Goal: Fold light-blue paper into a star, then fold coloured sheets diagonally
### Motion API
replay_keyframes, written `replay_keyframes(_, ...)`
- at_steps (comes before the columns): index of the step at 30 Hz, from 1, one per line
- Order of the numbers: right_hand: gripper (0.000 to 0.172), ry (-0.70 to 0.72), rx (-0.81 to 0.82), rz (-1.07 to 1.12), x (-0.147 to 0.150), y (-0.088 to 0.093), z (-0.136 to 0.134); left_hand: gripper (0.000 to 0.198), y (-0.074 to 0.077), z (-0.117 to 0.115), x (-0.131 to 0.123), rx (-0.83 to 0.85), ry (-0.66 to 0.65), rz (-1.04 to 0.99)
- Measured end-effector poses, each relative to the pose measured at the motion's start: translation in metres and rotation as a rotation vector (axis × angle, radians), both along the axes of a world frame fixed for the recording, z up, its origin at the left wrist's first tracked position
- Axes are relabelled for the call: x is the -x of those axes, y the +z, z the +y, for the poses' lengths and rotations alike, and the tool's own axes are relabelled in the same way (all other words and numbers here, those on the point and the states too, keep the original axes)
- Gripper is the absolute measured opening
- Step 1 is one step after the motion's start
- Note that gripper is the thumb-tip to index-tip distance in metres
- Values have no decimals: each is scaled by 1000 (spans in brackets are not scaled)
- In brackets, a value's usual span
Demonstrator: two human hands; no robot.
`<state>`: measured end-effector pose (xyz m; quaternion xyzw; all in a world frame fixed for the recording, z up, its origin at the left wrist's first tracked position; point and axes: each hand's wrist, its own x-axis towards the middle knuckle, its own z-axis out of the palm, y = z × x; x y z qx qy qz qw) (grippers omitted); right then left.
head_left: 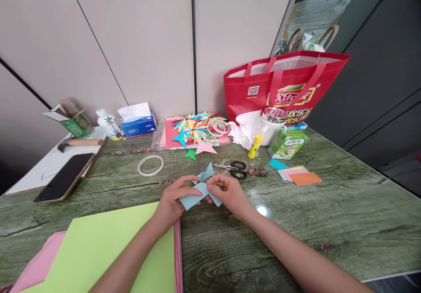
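A folded light-blue paper shape (pixel 201 193) with pointed flaps is held just above the green table (pixel 329 214), between both hands. My left hand (pixel 173 200) grips its lower left flap, thumb on top and fingers underneath. My right hand (pixel 229 192) pinches the shape's right side with curled fingers. Black-handled scissors (pixel 234 169) lie just behind the hands, and a ring of clear tape (pixel 150 165) lies to the back left.
Light-green (pixel 98 244) and pink sheets lie at front left. A phone (pixel 64 175), tissue box (pixel 138 124), bottle and hammer sit at back left. Colourful paper stars (pixel 197 130), a glue stick (pixel 255 146), green carton (pixel 288 144), small coloured squares (pixel 297 174) and a red bag (pixel 283 87) stand behind.
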<state>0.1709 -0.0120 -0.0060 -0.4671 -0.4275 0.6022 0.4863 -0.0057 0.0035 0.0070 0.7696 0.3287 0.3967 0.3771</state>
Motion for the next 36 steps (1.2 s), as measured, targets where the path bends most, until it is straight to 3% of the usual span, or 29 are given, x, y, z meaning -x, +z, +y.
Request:
replay_keyframes(2,29,20,-44,-15,0,-2,0,15,-1,0,-1,12,-35,-4)
replay_keyframes(5,26,29,-134,-59,0,-6,-1,11,-2,1,0,-10,20,4)
replay_keyframes(11,15,20,-304,-308,-1,-7,-6,5,-1,4,0,-17,56,41)
replay_keyframes(20,21,75,-94,-53,1,-9,-3,25,-13,3,4,-58,-91,64)
replay_keyframes(26,26,59,-30,5,5,-6,-5,15,-7,3,3,-38,-77,29)
replay_keyframes(31,22,31,-78,-29,5,-6,-7,4,6,1,-2,77,30,10)
replay_keyframes(36,17,13,-152,-61,5,-7,-9,11,9,-5,-8,332,145,-135)
